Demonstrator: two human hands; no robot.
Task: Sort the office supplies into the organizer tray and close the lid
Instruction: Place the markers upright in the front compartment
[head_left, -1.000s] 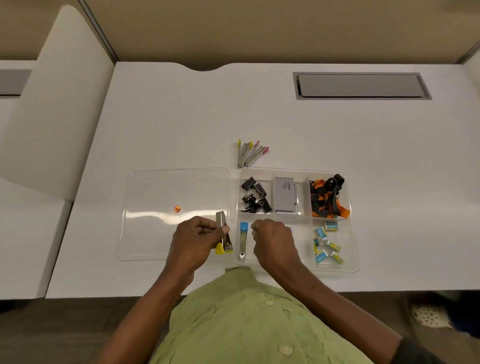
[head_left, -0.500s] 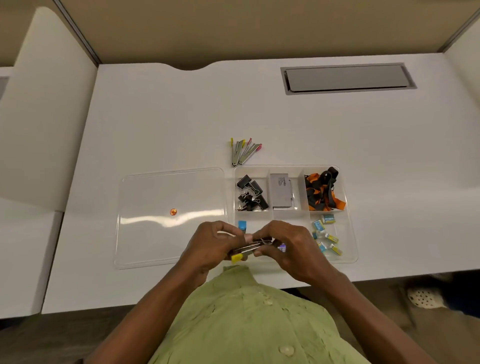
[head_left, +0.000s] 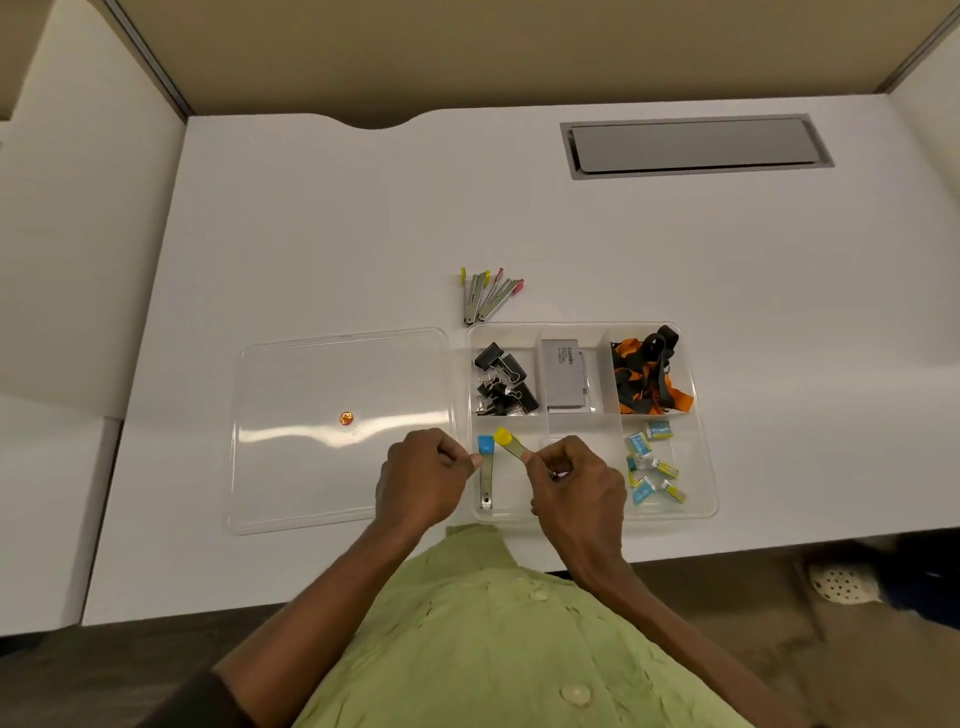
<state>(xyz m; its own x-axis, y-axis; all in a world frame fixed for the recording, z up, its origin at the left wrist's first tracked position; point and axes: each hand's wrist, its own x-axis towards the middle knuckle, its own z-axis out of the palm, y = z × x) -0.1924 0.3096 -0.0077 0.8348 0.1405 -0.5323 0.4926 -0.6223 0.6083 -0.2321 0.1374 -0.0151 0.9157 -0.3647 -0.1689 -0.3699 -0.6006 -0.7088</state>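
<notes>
The right grip (head_left: 574, 480) pinched the yellow-capped staple remover (head_left: 508, 442) over the organizer tray (head_left: 707, 467)'s near-left compartment; the left grip (head_left: 423, 475), curled closed, touched the blue-capped one (head_left: 486, 467) lying there

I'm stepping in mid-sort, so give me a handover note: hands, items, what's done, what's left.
Right hand: pinching the yellow-tipped tool over the tray's front-left compartment.
Left hand: closed, fingertips at the blue-tipped tool lying there.
Done: binder clips, grey box, lanyards, small packets in the organizer tray.
Left: bring the tools from behind the tray, then fit the lid, lying left.
</notes>
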